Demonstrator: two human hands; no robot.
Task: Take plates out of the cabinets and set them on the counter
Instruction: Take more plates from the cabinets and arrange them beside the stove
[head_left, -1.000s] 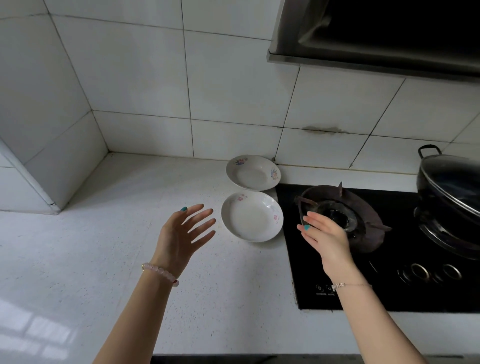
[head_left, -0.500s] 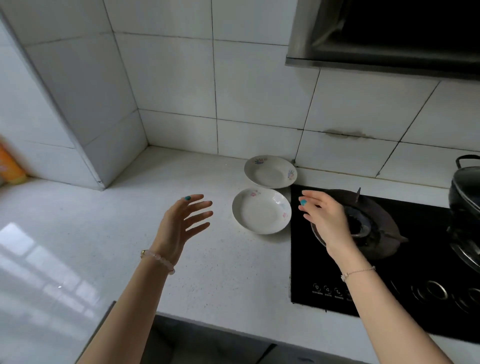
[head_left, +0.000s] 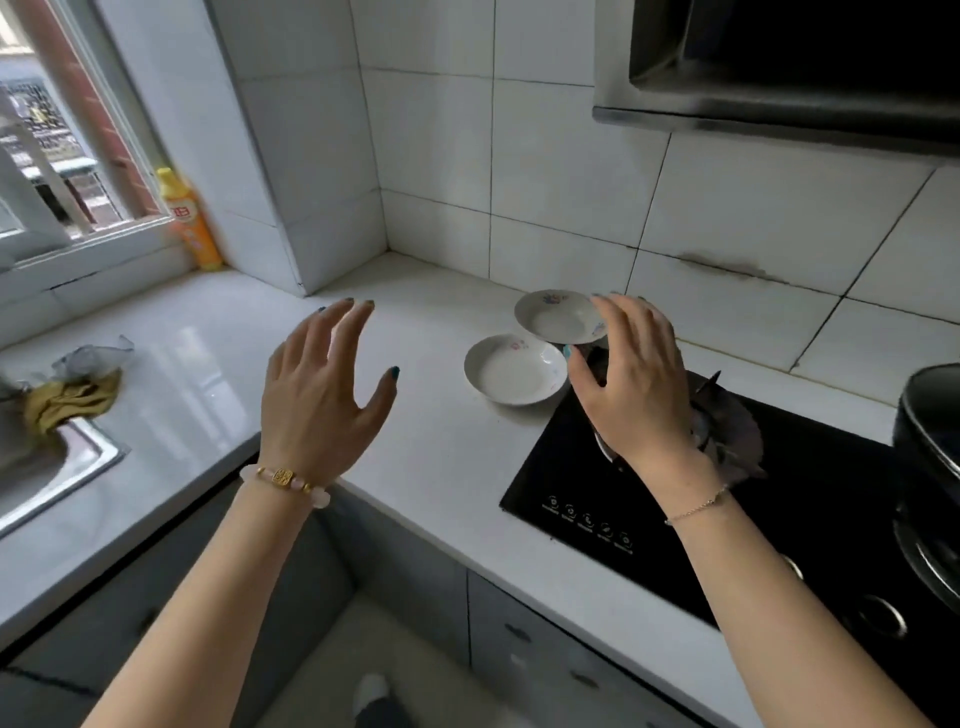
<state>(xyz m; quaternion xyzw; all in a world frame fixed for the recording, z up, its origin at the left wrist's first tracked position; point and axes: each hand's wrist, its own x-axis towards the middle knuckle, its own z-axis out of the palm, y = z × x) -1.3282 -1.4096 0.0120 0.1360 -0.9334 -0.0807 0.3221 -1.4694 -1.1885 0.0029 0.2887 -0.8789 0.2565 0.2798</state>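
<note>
Two white plates with small flower prints sit on the white counter (head_left: 447, 467) beside the stove. The nearer plate (head_left: 511, 370) lies just left of the black cooktop; the farther plate (head_left: 556, 316) rests behind it by the tiled wall. My left hand (head_left: 324, 387) hovers over the counter left of the plates, fingers spread, holding nothing. My right hand (head_left: 636, 379) hangs above the cooktop's edge, fingers apart and empty, its fingertips overlapping the farther plate's right rim in the picture.
A black cooktop (head_left: 675, 519) with a burner and a dark lidded pot (head_left: 930, 431) fills the right. A steel sink (head_left: 47, 467) with a yellow cloth (head_left: 72, 397) lies at left, an orange bottle (head_left: 189, 221) by the window. Grey cabinet fronts (head_left: 545, 660) run below the counter.
The view has swung left and pulled back, bringing the sink, window and cabinets into sight. Both hands stay open and empty, now raised higher. The plates have not moved.
</note>
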